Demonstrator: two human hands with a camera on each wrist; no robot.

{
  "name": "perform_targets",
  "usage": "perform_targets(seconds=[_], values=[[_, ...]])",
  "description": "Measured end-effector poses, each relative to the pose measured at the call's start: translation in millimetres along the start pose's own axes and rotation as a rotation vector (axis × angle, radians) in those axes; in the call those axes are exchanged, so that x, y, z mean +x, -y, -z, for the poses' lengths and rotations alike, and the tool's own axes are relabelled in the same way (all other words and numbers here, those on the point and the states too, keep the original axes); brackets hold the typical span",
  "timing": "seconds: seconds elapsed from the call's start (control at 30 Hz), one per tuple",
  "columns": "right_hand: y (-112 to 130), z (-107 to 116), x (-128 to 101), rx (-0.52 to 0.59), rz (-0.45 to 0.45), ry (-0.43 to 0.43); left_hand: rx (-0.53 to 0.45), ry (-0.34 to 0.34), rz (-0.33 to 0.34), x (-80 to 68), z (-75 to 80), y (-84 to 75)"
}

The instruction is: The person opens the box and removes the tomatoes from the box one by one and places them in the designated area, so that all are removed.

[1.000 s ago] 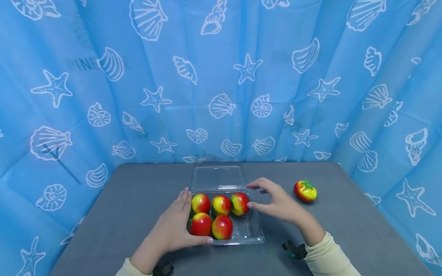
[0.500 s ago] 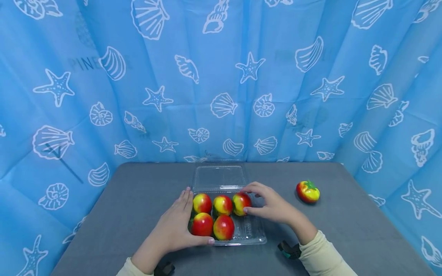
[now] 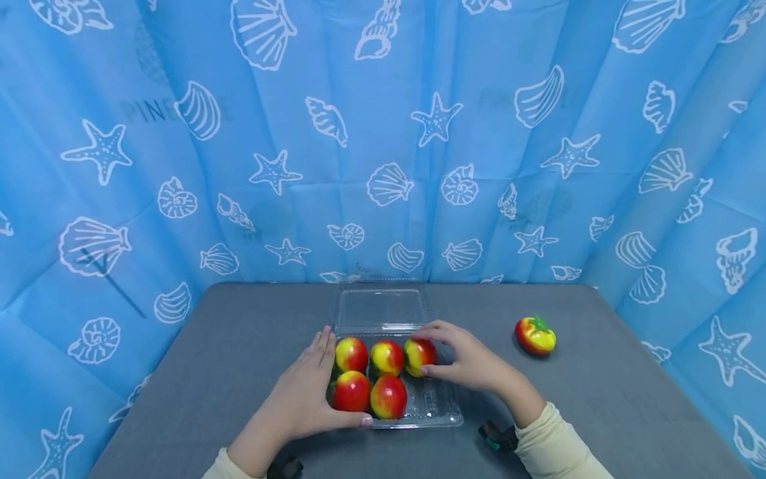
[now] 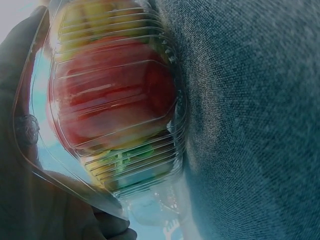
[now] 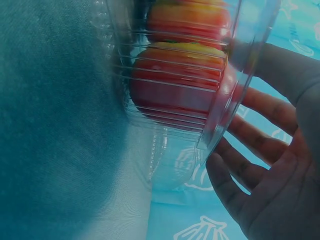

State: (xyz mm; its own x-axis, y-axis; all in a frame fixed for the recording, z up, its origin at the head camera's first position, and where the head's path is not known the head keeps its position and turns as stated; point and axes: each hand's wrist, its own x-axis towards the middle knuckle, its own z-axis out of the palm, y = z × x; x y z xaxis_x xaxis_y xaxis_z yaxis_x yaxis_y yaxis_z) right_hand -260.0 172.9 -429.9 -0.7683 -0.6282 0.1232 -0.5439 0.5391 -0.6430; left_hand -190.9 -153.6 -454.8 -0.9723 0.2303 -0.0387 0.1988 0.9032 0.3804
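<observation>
In the head view, a clear plastic clamshell box (image 3: 419, 420) lies with its lid (image 3: 381, 309) folded back, away from me. Inside are several glossy red-and-yellow tomatoes, three in the back row and two in front. My left hand (image 3: 305, 392) lies along the box's left side with straight fingers, its thumb across the front rim. My right hand (image 3: 469, 359) holds the back-right tomato (image 3: 417, 358), thumb on the near side and curved fingers on the far side. In the right wrist view, a front tomato (image 5: 175, 82) shows through the ribbed wall.
Another tomato (image 3: 535, 334) with a green leafy top lies on the grey tabletop (image 3: 257, 319), to the right of the box. Behind the table hangs a blue curtain (image 3: 359, 133) printed with shells and starfish.
My right hand has moved left and closed its thumb and fingers about the back-right tomato. The left hand keeps its place along the box.
</observation>
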Motion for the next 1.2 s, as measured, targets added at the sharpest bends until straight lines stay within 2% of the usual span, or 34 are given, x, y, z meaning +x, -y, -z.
perform_targets(seconds=[0.57,0.93,1.2], values=[[-0.9,-2.8,-3.1,-0.010,-0.018,-0.016,-0.003,0.009,0.002,-0.1,-1.6,-2.0],[0.8,-2.2,-2.8,-0.026,0.007,-0.027,0.008,0.010,0.016,0.1,-1.7,-0.1],[1.1,-0.2,-3.8,0.005,-0.002,-0.027,0.003,0.001,0.002,0.4,-1.6,-1.1]])
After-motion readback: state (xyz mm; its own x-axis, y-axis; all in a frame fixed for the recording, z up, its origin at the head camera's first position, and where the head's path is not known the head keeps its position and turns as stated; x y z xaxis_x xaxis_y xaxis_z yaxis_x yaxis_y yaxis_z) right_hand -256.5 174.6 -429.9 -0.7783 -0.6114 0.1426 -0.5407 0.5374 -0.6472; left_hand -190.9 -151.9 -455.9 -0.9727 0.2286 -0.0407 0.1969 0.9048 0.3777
